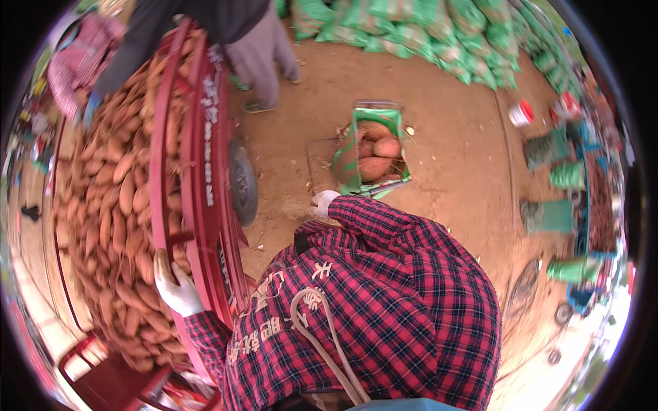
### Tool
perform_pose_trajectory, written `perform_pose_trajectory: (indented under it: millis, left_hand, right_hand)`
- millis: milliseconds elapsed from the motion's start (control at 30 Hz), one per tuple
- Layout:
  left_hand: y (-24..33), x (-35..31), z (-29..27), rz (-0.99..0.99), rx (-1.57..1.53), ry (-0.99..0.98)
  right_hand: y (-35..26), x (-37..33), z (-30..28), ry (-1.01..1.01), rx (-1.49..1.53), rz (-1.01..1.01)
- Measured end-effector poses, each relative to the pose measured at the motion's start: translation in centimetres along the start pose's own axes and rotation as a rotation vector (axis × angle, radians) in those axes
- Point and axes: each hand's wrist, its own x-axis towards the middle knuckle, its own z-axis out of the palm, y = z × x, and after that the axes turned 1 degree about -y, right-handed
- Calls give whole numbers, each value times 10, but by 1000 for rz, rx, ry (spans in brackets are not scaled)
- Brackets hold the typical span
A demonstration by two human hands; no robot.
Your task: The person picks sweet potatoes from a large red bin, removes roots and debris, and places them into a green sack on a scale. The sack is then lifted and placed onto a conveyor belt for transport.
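Dirt floor, green sacks along far edge; left hand unclenched on trailer rail; right hand, I can't tell.

Outdoor work yard in daylight. Bare brown earth, strewn with pale debris, forms the ground. Green woven sacks, piled together, border the far side and curve rightward. Near them, a red-and-white bucket; farther right, blue framework. Brightest light: lower right.
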Motion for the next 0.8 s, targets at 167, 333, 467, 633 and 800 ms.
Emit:
perform_pose_trajectory:
  millis: [167,333,467,633,800]
  left_hand:
    - [-16,105,64,89,319,-265]
    - [-31,192,128,197,397,-293]
    - [-44,260,172,236,377,-375]
    - [-50,340,230,319,301,-484]
    - [-52,392,277,283,182,-472]
  right_hand:
    - [15,-34,-22,13,270,406]
    - [23,-70,-15,149,363,533]
    - [29,-87,14,293,498,846]
    - [33,-106,29,196,509,1075]
    - [11,-117,23,470,883,1452]
